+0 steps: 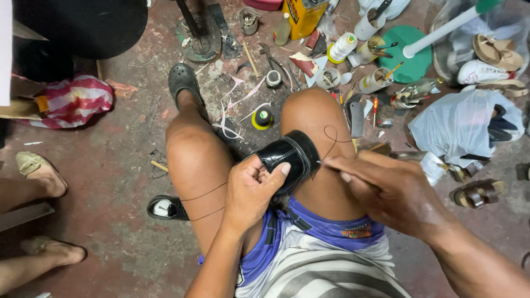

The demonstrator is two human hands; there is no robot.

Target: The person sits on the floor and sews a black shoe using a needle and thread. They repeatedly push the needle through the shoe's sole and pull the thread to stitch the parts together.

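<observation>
The left hand [251, 190] clamps a black leather shoe [290, 155] against the right thigh, thumb across its side. The right hand [386, 190] pinches a dark thread [331, 138] at the shoe's edge, fingers together.

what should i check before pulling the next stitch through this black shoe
1. Left hand grips the black shoe: ok, thumb pressed on it.
2. Shoe braced on the right knee: ok.
3. Right hand pinches the tool at the shoe's edge: ok; tip too small to see.
4. Thread free of knots: ok, one open loop over the knee.
5. Thread strands across the left thigh: cannot tell if snagged.
6. Thread spool on the floor between the legs: ok.
</observation>
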